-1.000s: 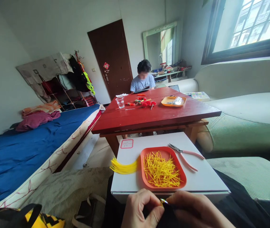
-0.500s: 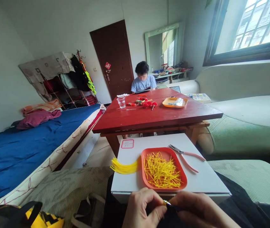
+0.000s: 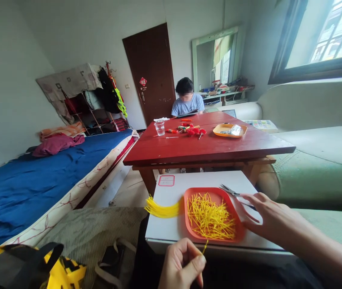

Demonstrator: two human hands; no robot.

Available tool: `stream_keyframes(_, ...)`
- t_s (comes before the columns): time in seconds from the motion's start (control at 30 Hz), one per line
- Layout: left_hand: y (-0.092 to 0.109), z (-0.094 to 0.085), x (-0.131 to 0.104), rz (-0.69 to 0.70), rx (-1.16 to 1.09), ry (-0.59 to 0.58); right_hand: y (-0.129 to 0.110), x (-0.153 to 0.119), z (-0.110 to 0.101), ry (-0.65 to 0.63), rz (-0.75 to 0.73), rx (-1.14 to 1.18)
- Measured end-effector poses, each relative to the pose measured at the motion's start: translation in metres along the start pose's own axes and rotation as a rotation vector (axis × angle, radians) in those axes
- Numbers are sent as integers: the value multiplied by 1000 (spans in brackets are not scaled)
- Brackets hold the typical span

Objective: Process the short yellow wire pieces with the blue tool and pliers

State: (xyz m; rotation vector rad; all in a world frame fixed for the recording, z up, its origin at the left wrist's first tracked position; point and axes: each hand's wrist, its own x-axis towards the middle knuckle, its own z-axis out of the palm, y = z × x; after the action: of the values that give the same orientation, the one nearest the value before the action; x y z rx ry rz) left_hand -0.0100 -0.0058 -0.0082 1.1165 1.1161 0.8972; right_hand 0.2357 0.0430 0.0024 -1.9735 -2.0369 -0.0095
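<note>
My left hand (image 3: 184, 265), in front of the white box (image 3: 164, 224), pinches a short yellow strand (image 3: 205, 245) between thumb and finger. My right hand (image 3: 262, 212) is over the right side of the box, thumb and fingers apart around the pink handles of the pliers (image 3: 233, 192), whose jaws point to the back left. A firm grip on them cannot be made out. The orange tray (image 3: 189, 228) on the box holds a heap of short yellow strands (image 3: 209, 216). To its left lies a bundle of longer yellow strands (image 3: 163, 208).
Behind the box stands a red table (image 3: 164, 150) with a clear cup (image 3: 159, 128), red items (image 3: 195, 131) and an orange plate (image 3: 219, 133). A person (image 3: 187, 102) sits at its far side. A blue-covered bed (image 3: 68, 160) is at the left, a pale sofa (image 3: 324, 148) at the right.
My right hand has moved away from my left hand, up to the pliers. The dark, shiny-tipped item between my hands is no longer seen. The view has shifted slightly.
</note>
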Motion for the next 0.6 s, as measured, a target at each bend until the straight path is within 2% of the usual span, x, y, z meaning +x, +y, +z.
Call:
stream_keyframes(0.2,-3,1,0,-79,-127,-50,0,6,-1,-157,33,-85)
stream_keyframes(0.33,-3,3,-1,-99,-155,-76,7,19,-6,-251,-27,-100)
stream_keyframes(0.43,-2,6,-3,-88,-135,-86,8,25,-5,-250,-58,-125)
stream_keyframes(0.6,-2,8,-4,-82,-131,-88,7,28,-2,-176,-63,-171)
